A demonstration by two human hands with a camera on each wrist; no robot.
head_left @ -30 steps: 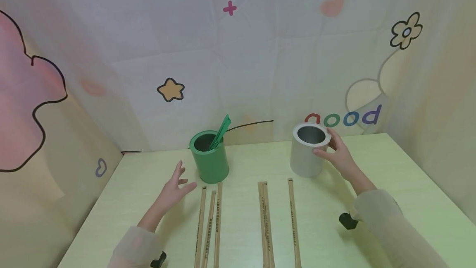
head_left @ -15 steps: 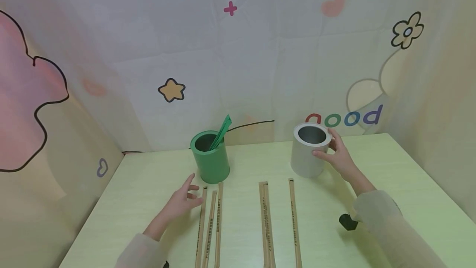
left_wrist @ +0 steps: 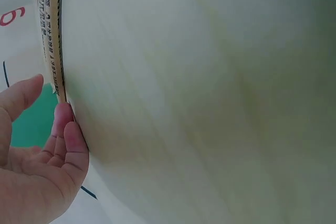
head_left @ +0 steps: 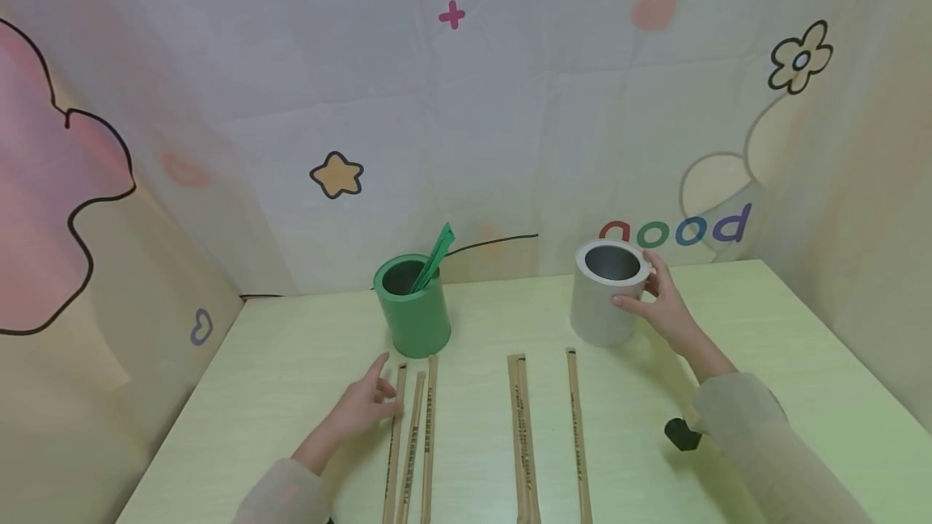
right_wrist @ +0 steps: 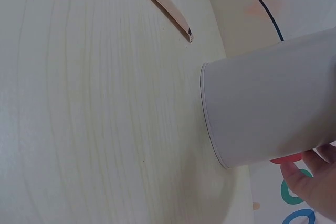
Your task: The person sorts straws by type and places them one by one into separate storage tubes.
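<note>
My left hand [head_left: 362,407] is low over the table at the leftmost of several long, thin brown paper-wrapped sticks [head_left: 393,447] with printed writing. In the left wrist view, fingertips [left_wrist: 64,114] are right at the end of a paper-wrapped stick [left_wrist: 55,40], while the thumb stands apart from it. My right hand [head_left: 670,310] holds the side of a white round canister [head_left: 600,310], thumb in front and fingers round the far side near the rim. The canister stands upright, its dark inside showing. From the right wrist, fingers [right_wrist: 296,179] show along its wall.
A green canister [head_left: 417,322] stands at the back left with a green wrapped strip [head_left: 434,257] leaning in it. More brown sticks [head_left: 520,435] lie mid-table, one [head_left: 577,427] further right. A printed curtain [head_left: 466,120] hangs behind the table [head_left: 786,395].
My left hand has moved right and down, from beside the green canister to the leftmost brown stick. My right hand keeps its hold on the white canister.
</note>
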